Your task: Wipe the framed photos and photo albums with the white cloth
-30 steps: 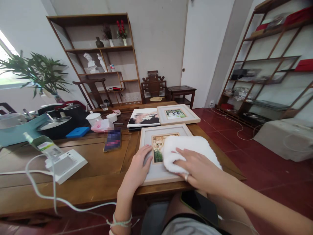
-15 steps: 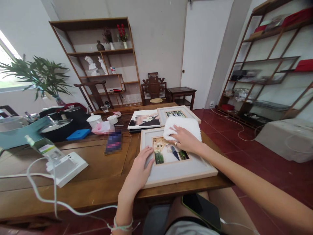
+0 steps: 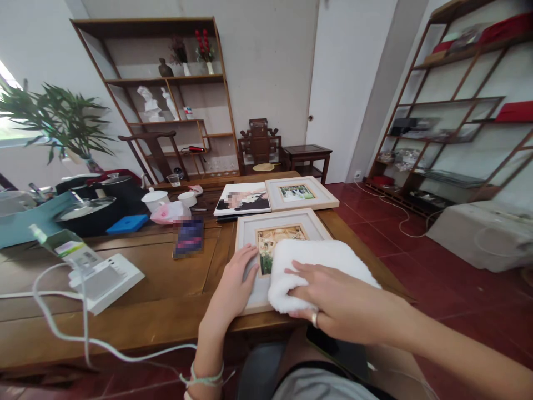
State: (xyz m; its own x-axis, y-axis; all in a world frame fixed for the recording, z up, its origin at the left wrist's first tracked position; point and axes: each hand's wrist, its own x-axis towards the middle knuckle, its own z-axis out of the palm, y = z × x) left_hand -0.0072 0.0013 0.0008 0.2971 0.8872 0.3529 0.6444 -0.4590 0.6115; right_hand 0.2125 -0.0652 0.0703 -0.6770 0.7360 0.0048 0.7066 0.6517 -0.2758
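Observation:
A picture frame (image 3: 249,229) with a pale wooden border, a white mat and a photo (image 3: 270,239) in the middle lies flat near the table's front edge. My left hand (image 3: 234,278) rests on the frame's left side, its fingers stretched out. In my right hand (image 3: 328,291) is a fluffy white cloth (image 3: 328,255), bunched between the fingers and pressed over the frame's lower right part. The cloth covers much of the photo and the frame's right corner. Behind it lie a second picture frame (image 3: 325,194) and a photo panel (image 3: 241,208).
On the table's left are an opened white box (image 3: 116,280), a white cable (image 3: 54,328), a blue box (image 3: 127,223), a pink bag (image 3: 170,212), white cups (image 3: 155,199) and a dark pot (image 3: 85,216). A phone (image 3: 333,344) lies on my lap, partly hidden by my right arm.
My right hand has moved the white cloth from the frame's upper right edge down toward me, over the photo's lower right. My left hand stays at the frame's left side.

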